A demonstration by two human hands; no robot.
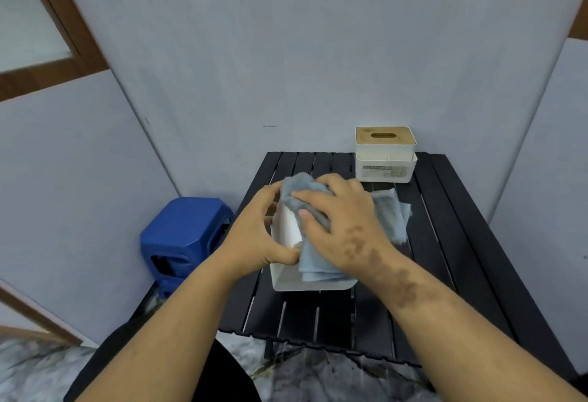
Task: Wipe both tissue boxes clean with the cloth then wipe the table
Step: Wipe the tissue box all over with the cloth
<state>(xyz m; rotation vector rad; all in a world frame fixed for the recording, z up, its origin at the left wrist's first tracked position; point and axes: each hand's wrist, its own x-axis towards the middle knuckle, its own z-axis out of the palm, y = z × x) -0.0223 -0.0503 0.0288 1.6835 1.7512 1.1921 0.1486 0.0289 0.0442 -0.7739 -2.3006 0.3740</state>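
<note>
A white tissue box (288, 279) stands in the middle of the black slatted table (445, 274). My left hand (257, 236) grips its left side, fingers curled round the edge. My right hand (343, 220) presses a grey-blue cloth (389, 217) onto the top of that box; the cloth drapes over the box and trails out to the right. Most of the box's top is hidden under the cloth and my hands. A second white tissue box with a wooden lid (385, 153) stands at the table's far right corner, untouched.
A blue plastic stool (184, 236) stands on the floor left of the table. Grey walls close in behind and on both sides. The table's front edge is near my body, above a mottled floor.
</note>
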